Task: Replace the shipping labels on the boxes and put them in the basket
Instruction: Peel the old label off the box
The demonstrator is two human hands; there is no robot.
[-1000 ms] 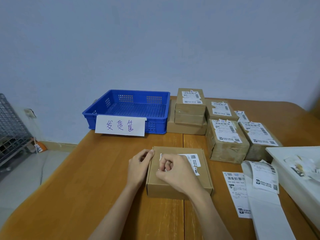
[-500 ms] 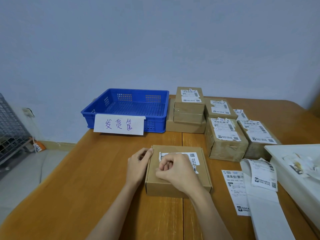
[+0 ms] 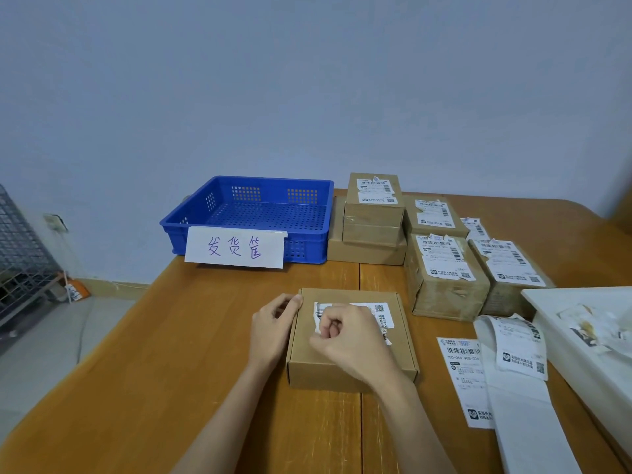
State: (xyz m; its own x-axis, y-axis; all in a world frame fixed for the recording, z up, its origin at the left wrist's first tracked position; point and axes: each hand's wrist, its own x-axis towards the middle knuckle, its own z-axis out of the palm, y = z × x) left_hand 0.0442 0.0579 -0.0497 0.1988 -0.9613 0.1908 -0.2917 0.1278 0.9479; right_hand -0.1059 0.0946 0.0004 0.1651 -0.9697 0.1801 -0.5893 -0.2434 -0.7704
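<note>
Head view: right hand (image 3: 349, 340) pinching label (image 3: 352, 314) edge; left hand (image 3: 273, 328) spread, bracing box (image 3: 352, 367) edge.

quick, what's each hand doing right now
Left hand: open, braced against the box.
Right hand: closed, pinching the old label.

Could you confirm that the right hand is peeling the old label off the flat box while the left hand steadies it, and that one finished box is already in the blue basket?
Not quite: the head view shows the blue basket holding no box. The rest stands: the right hand pinches the old label on the flat box, and the left hand steadies its left edge.
</note>
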